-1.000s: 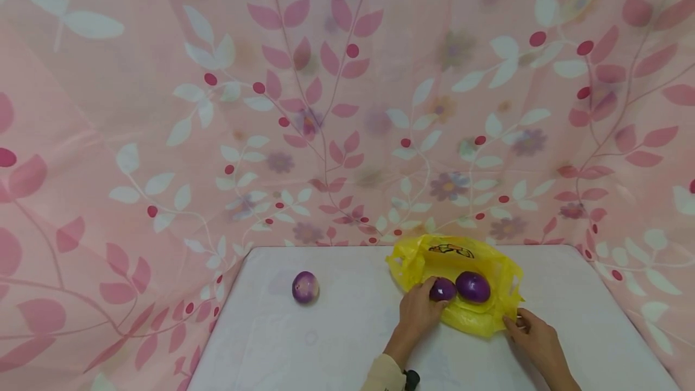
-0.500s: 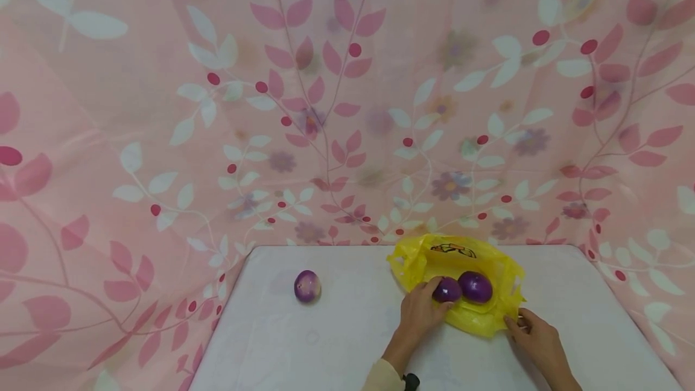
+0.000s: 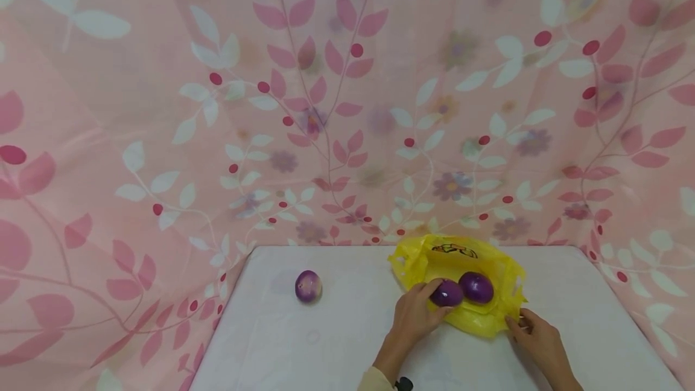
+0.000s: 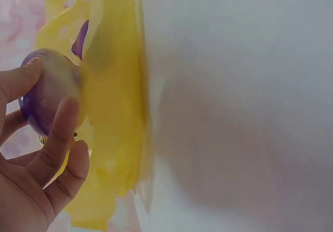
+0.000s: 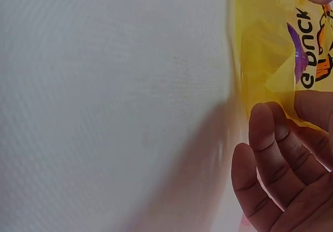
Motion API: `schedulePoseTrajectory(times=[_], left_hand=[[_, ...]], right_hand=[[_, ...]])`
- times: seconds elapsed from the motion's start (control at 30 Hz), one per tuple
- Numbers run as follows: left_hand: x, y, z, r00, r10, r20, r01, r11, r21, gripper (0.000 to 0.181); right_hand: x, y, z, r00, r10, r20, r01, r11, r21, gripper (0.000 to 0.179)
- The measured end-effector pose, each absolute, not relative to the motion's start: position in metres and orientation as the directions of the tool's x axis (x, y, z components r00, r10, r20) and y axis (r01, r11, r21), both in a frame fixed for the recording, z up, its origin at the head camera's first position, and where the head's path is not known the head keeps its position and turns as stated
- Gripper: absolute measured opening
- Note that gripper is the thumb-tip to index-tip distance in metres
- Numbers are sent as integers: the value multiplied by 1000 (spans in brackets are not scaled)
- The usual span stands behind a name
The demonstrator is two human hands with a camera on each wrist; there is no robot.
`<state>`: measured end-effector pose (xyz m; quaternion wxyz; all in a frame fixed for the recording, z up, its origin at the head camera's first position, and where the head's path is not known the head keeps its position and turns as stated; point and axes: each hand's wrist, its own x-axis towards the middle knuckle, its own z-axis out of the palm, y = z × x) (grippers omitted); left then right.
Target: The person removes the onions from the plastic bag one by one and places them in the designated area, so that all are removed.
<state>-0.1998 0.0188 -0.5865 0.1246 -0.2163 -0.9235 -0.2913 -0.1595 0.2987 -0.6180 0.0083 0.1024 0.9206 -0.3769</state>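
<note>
My left hand (image 3: 417, 314) grips a glossy, round purple vegetable (image 3: 447, 293) at the mouth of a yellow plastic bag (image 3: 472, 323). In the left wrist view its thumb and fingers press on the vegetable (image 4: 49, 97), which has a paler side toward the bag. A second round purple vegetable (image 3: 476, 288) lies inside the bag, just right of the held one. My right hand (image 3: 539, 343) pinches the bag's near right edge; in the right wrist view the thumb and forefinger hold the thin plastic (image 5: 268, 60).
A third round vegetable (image 3: 308, 286), purple with a whitish patch, sits alone on the left of the white-covered table (image 3: 304, 349). A pink cloth (image 3: 326, 107) with leaves and flowers hangs behind and beside the table.
My left hand has drawn the held vegetable slightly left and toward me, and more of it shows. The right hand keeps its grip on the bag's edge.
</note>
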Motion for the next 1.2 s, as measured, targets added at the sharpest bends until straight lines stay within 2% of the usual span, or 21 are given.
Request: schedulePoseTrajectory(times=[0.4, 0.63, 1.2], left_hand=[[-189, -1, -576, -871, 316, 377, 478, 726, 495, 56], [-192, -17, -574, -840, 310, 444, 518, 700, 491, 55], [-199, -59, -577, -845, 200, 495, 479, 695, 536, 55]], right_hand=[[-156, 299, -617, -979, 189, -76, 189, 704, -685, 41], [-157, 298, -616, -978, 190, -86, 196, 701, -685, 42], [-158, 298, -617, -977, 184, -105, 206, 698, -686, 44]])
